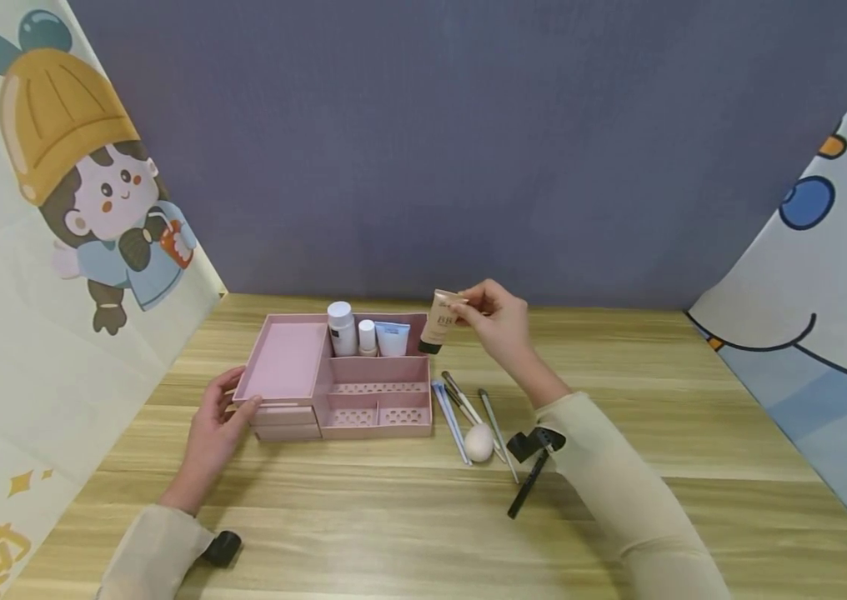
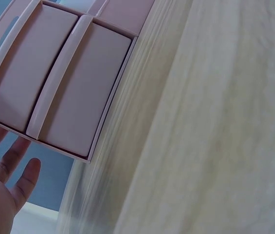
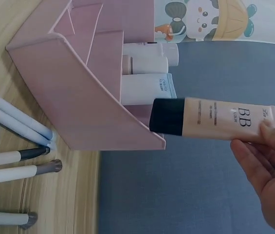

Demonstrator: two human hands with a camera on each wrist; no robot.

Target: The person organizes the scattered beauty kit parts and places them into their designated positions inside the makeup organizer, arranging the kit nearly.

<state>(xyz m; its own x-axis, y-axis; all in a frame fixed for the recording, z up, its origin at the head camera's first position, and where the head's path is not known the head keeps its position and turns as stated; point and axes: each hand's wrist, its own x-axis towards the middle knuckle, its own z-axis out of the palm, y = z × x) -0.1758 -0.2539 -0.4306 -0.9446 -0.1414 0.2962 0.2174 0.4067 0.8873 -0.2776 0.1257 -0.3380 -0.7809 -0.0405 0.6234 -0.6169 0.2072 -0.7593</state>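
A tan BB cream tube (image 1: 440,320) with a black cap hangs cap-down from my right hand (image 1: 497,321), pinched at its crimped end between thumb and fingers. In the right wrist view the tube (image 3: 225,119) is beside the pink organizer's tall side wall (image 3: 88,102), its cap near the back compartment. My left hand (image 1: 219,421) rests at the left front corner of the pink organizer (image 1: 284,358), thumb on the top edge. In that back compartment stand a white bottle (image 1: 343,331), a small white-capped bottle (image 1: 368,337) and a blue-white tube (image 1: 393,339).
Right of the organizer lie several makeup brushes (image 1: 452,423), an egg-shaped makeup sponge (image 1: 479,442) and a black pen-like stick (image 1: 527,487) on the wooden table (image 1: 363,533). Two drawers (image 2: 81,87) face front on the organizer's left. A dark grey panel (image 1: 468,150) stands behind.
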